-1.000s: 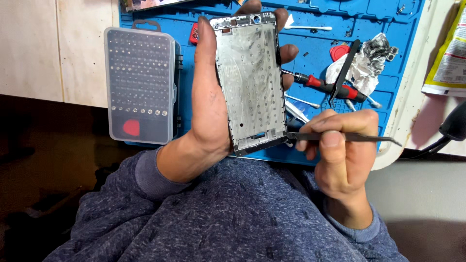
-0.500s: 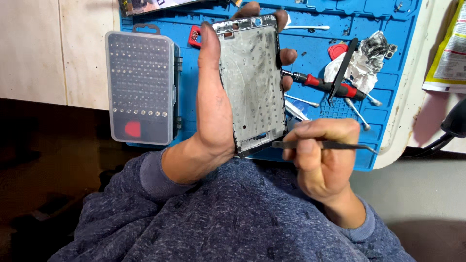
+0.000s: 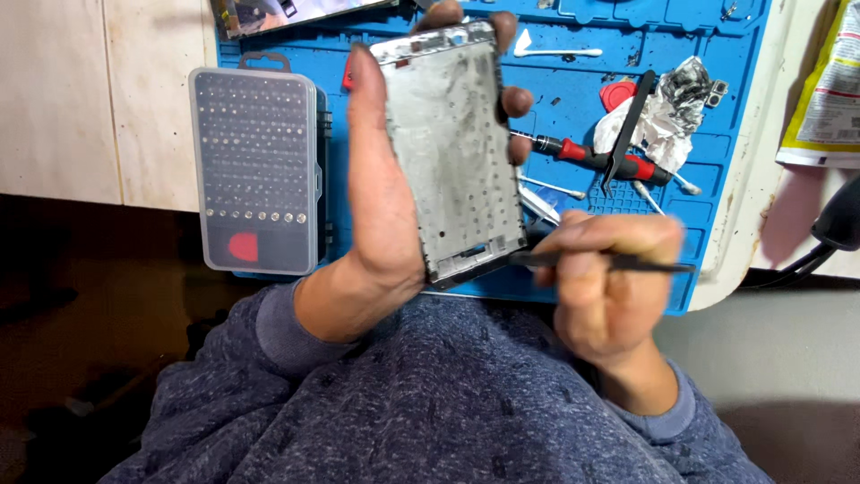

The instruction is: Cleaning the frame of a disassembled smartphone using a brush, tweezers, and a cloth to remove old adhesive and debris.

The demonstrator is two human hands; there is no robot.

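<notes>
My left hand [image 3: 381, 197] grips a grey metal phone frame [image 3: 452, 152] upright, thumb along its left edge and fingertips curled round its right and top edges. My right hand [image 3: 609, 287] holds a thin black tool [image 3: 618, 263] level, its tip touching the frame's lower right corner. Both hands hover above the near edge of a blue work mat [image 3: 717, 161].
A clear plastic case of screwdriver bits [image 3: 258, 170] lies left of the mat. On the mat lie a red-handled screwdriver [image 3: 591, 154], black tweezers [image 3: 630, 130], crumpled foil [image 3: 667, 112] and cotton swabs [image 3: 555, 52]. A yellow packet [image 3: 829, 90] and black cable [image 3: 806, 260] sit at right.
The view has shifted slightly. My right hand has moved a little left, bringing the tool tip to the frame's lower corner. The left hand holds the frame as before.
</notes>
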